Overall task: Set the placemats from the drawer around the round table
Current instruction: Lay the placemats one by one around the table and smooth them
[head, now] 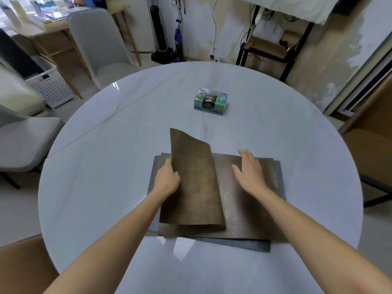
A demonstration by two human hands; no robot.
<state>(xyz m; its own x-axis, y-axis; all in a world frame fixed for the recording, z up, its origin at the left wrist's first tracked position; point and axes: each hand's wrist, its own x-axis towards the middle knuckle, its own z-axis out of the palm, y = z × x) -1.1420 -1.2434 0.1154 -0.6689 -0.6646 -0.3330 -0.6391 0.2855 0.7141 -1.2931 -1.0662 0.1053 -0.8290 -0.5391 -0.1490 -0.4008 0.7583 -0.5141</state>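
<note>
Lifting top placemat (192, 183) in left hand (167, 179), right hand (249, 168) flat on stack (254, 209)

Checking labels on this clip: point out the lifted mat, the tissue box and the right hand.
lifted mat (197, 183), head view, middle of its raised brown face
tissue box (210, 103), head view, top panel
right hand (250, 170), head view, back of the hand, flat on the mat stack (273, 219)
</note>
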